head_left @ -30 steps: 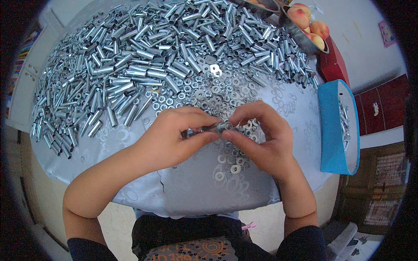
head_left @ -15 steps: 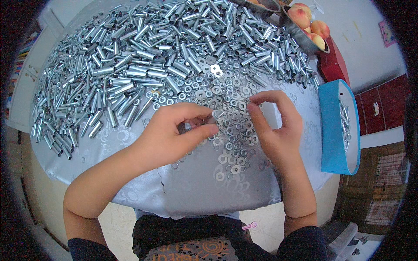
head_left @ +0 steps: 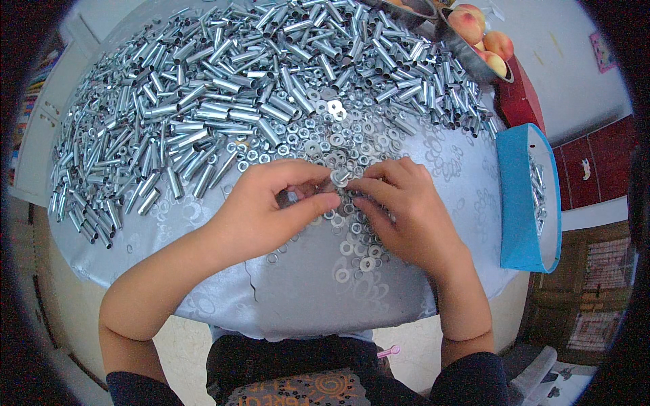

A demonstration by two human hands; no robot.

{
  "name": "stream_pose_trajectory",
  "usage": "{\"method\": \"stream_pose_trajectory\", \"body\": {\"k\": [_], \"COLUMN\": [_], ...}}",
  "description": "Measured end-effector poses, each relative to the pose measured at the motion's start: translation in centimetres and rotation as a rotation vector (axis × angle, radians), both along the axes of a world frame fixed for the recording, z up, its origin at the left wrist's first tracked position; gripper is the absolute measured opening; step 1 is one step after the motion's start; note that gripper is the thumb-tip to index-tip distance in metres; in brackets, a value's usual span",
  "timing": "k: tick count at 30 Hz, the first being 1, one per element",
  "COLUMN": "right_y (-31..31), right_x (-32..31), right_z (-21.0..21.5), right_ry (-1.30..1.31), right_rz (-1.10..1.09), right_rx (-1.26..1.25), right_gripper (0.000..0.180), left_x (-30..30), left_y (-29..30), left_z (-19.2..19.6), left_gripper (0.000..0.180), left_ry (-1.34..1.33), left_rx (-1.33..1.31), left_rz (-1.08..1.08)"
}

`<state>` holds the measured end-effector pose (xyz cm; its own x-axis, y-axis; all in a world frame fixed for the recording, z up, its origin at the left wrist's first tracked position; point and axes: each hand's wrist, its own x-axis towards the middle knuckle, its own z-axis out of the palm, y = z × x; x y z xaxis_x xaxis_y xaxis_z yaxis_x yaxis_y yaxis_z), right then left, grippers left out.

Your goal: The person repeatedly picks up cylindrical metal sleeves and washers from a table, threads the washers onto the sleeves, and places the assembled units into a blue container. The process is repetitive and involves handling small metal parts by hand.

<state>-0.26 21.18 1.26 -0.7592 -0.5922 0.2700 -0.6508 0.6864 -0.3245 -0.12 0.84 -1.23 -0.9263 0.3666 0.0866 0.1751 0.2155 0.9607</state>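
My left hand (head_left: 271, 210) grips a short metal bolt (head_left: 323, 186) between thumb and fingers, its end pointing right. My right hand (head_left: 406, 210) meets it from the right, fingertips pinching a small flat washer (head_left: 342, 178) at the bolt's tip. Both hands hover over a scatter of loose washers and nuts (head_left: 338, 145) on the round table covered in a silver patterned cloth (head_left: 298, 298). A big heap of shiny metal tubes (head_left: 223, 88) fills the far half of the table.
A blue box (head_left: 525, 196) with finished metal parts stands at the table's right edge. A metal bowl of peaches (head_left: 484, 44) sits at the far right. A red cabinet (head_left: 589, 169) stands beyond the box.
One second ago the hands were joined on the bolt. Half a second ago they parted, the right hand reaching into the washers. Now they are back together at the bolt's tip.
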Motion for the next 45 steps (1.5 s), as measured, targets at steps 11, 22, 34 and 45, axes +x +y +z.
{"method": "stream_pose_trajectory", "body": {"k": [11,22,34,45], "right_y": [-0.1,-0.9,-0.8,-0.6], "right_x": [-0.2,0.5,0.5,0.5], "right_z": [0.3,0.1,0.7,0.5], "right_ry": [-0.02,-0.556,-0.945,-0.057], "right_rz": [-0.055,-0.215,-0.188,0.0], "right_rx": [-0.164,-0.762,-0.909,-0.354], "right_gripper": [0.012,0.015,0.018,0.023], "left_x": [0.0,0.0,0.0,0.2], "left_y": [-0.1,-0.1,-0.4,-0.2], "left_z": [-0.4,-0.1,0.0,-0.2], "left_gripper": [0.025,0.021,0.024,0.024], "left_ry": [0.039,0.156,0.235,0.254], "left_rx": [-0.053,-0.096,-0.126,-0.146], "left_rz": [-0.008,-0.086,-0.191,-0.142]}}
